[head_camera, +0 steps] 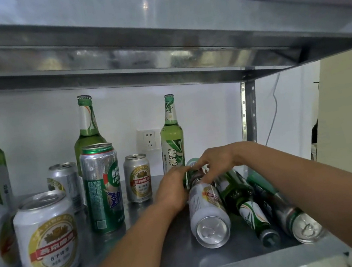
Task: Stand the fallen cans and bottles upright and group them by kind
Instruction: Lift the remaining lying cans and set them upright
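Green can [193, 162] | apparently lying behind silver can [208, 214], axis toward shelf [164, 258] front edge | gripped by left hand [173, 189] and right hand [214, 162], fingers curled.

Steel shelf [220, 259]: upright cans [48, 239], upright bottles [171, 134] left and centre; fallen cans [208, 216], fallen bottle [250, 211] lower right.

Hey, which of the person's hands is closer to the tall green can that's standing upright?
Left. The left hand is just right of the tall green can, gripping a green can at the fallen pile. The right hand grips it from farther right.
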